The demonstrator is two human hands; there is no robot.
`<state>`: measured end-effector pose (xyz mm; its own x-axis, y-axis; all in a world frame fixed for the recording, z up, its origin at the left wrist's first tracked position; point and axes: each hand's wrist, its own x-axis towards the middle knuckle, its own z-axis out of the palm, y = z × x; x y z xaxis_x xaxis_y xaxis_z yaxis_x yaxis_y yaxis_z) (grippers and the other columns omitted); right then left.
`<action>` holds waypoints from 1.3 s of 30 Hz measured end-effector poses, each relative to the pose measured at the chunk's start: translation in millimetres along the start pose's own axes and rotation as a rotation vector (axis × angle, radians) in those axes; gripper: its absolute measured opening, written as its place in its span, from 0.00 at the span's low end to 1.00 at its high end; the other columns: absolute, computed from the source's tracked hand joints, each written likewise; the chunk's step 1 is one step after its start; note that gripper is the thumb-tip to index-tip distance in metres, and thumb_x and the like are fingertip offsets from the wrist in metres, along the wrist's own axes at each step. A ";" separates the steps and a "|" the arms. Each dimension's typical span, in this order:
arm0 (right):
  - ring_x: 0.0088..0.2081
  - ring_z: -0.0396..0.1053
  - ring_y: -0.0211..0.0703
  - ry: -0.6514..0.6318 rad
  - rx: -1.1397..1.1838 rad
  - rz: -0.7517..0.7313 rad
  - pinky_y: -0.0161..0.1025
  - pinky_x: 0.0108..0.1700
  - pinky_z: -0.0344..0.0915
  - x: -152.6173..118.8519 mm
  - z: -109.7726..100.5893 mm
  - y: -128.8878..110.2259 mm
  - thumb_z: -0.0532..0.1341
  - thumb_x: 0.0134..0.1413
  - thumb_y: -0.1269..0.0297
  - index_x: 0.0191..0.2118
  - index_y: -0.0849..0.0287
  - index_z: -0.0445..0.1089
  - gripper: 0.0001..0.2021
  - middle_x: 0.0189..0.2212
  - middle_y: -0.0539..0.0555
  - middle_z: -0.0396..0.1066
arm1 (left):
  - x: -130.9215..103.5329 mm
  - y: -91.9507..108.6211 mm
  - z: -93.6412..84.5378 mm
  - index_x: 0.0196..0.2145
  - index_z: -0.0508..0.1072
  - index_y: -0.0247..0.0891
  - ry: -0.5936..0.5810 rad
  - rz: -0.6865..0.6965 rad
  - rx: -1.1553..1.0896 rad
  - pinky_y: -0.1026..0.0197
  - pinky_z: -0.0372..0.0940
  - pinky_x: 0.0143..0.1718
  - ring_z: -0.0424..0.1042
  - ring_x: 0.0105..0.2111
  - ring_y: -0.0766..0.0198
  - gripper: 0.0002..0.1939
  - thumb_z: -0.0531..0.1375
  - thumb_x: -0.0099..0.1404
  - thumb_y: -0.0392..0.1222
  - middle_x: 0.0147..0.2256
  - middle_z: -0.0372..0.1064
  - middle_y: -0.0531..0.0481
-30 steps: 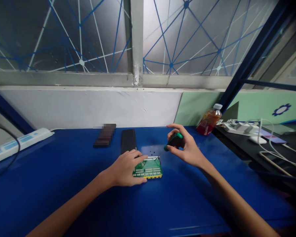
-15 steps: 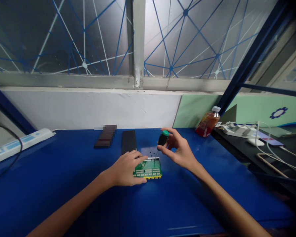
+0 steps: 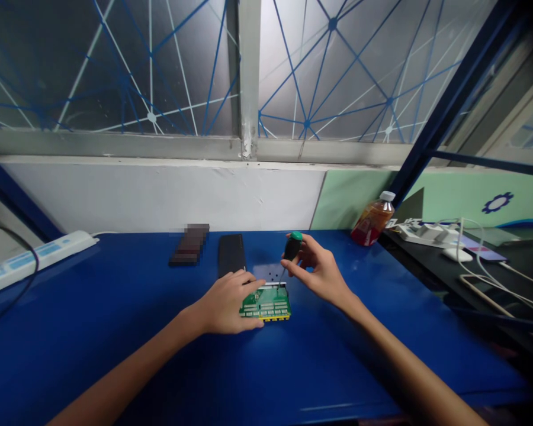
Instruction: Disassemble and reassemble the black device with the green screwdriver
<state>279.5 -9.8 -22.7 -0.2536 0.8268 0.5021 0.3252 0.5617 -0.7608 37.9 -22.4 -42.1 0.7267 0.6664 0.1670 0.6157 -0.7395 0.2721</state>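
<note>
A green circuit board [image 3: 273, 302] with a yellow strip along its near edge lies flat on the blue table. My left hand [image 3: 231, 303] grips its left part, thumb at the near edge and fingers at the far edge. In my right hand [image 3: 317, 266] is a screwdriver [image 3: 293, 245] with a black and green handle, pinched between thumb and fingers. Its thin shaft slants down and the tip meets the board near the far right edge. Several tiny dark screws [image 3: 273, 276] lie just beyond the board.
Behind my left hand lies a black flat case [image 3: 231, 254], with a blurred dark object [image 3: 190, 244] left of it. A power strip [image 3: 39, 260] stands at far left. At the back right are a drink bottle [image 3: 373, 219] and cables [image 3: 484, 266].
The screwdriver handle and the fingers of my right hand have shifted very slightly. My left hand and the circuit board stay in place.
</note>
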 end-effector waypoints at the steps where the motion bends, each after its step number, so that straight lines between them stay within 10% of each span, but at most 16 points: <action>1: 0.27 0.71 0.39 -0.002 -0.002 0.000 0.39 0.27 0.70 0.0 0.4 0.3 0.64 0.55 0.59 0.55 0.55 0.60 0.23 0.36 0.54 0.71 | -0.1 0.0 0.2 0.59 0.66 0.39 -0.005 -0.003 -0.001 0.42 0.65 0.45 0.68 0.47 0.44 0.37 0.62 0.56 0.59 0.49 0.69 0.37; 15: 0.25 0.68 0.37 -0.021 -0.047 -0.071 0.36 0.24 0.65 8.2 4.7 -3.3 0.64 0.54 0.60 0.52 0.55 0.62 0.20 0.31 0.50 0.71 | 24.4 4.2 -14.1 0.49 0.74 0.39 0.074 -0.046 -0.117 0.51 0.65 0.46 0.70 0.45 0.53 0.19 0.57 0.66 0.51 0.46 0.71 0.43; 25: 0.26 0.69 0.36 -0.067 -0.027 -0.084 0.36 0.26 0.66 8.8 8.9 -2.9 0.62 0.56 0.63 0.54 0.55 0.60 0.20 0.34 0.51 0.72 | 46.0 11.6 7.0 0.35 0.77 0.36 0.226 -0.057 -0.415 0.61 0.63 0.32 0.71 0.31 0.63 0.10 0.56 0.66 0.39 0.33 0.75 0.49; 39: 0.27 0.70 0.36 -0.058 -0.026 -0.059 0.35 0.27 0.67 2.1 7.5 -3.5 0.61 0.56 0.63 0.49 0.56 0.62 0.15 0.34 0.51 0.72 | 47.6 11.2 19.3 0.33 0.77 0.35 0.267 -0.026 -0.431 0.60 0.64 0.37 0.72 0.34 0.61 0.07 0.59 0.65 0.35 0.33 0.75 0.48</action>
<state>270.9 -10.2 -22.1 -0.3248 0.7896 0.5207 0.3312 0.6106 -0.7193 85.3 -0.8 -49.4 0.5751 0.7265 0.3762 0.4094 -0.6537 0.6364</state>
